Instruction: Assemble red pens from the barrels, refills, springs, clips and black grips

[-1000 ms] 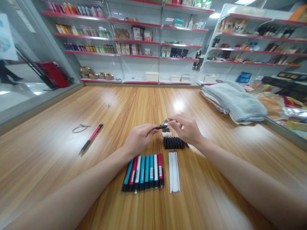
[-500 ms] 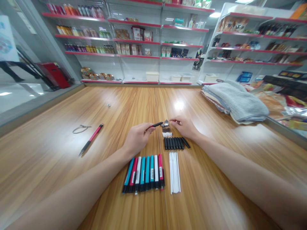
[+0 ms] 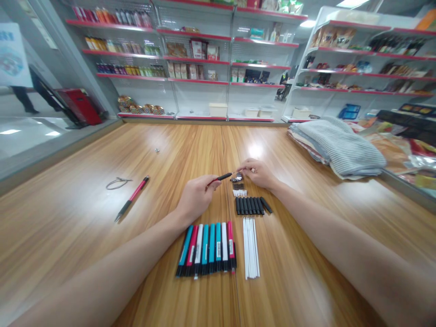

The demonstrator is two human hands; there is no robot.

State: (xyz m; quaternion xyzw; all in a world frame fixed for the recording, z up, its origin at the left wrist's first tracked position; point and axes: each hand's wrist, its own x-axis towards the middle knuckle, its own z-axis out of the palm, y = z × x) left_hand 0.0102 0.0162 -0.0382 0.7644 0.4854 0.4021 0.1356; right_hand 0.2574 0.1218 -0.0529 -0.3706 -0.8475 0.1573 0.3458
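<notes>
My left hand is closed around a pen, whose black grip points up and to the right. At the end of the pen, the fingertips of my right hand are pinched together. Something thin shows between them and the pen, too small to name. Just below lie small silvery cone-shaped pieces, dark springs and little white plugs. Nearer me is a row of black grips, the rightmost one slanted. White pen refills lie side by side beneath it.
Left of the refills, blue, red and white pen barrels form a row. A whole red-and-black pen and a looped cord lie at the left. Folded cloths are stacked at the right rear. Stocked shelves stand behind the table.
My right hand has shifted slightly left and up, bringing its fingertips to the pen's end. The left hand keeps its hold. The whole view has shifted a little.
</notes>
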